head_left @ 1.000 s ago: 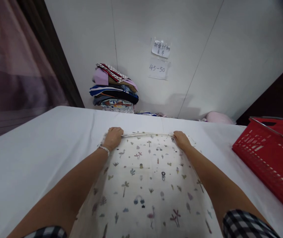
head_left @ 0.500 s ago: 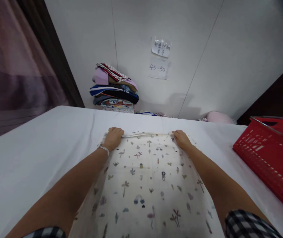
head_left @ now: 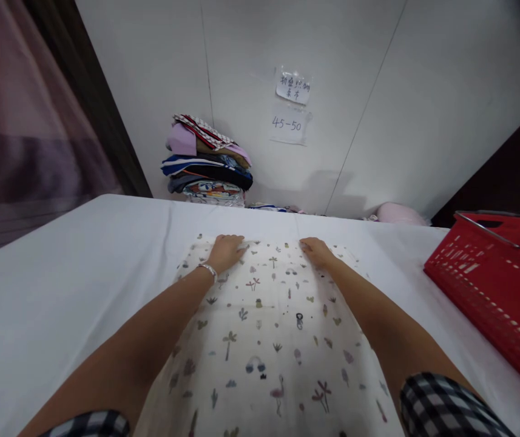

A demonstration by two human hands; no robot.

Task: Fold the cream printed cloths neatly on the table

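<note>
A white printed cloth (head_left: 269, 328), dotted with small flamingos and palms, lies flat across the frame's lower centre.

"45-50" on wall note (head_left: 288, 125)

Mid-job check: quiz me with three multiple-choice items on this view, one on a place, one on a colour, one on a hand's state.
1. Where is the basket?
A. right side of the table
B. left side
C. on the floor

2. What colour is the basket?
A. blue
B. red
C. green

3. How do the left hand and right hand meet the printed cloth?
A. lifting it
B. clear of it
C. pressed flat near its far edge

Answers: 1 A, it sits at the table's right edge. 2 B, plainly red. 3 C, both palms lie flat on it.
</note>
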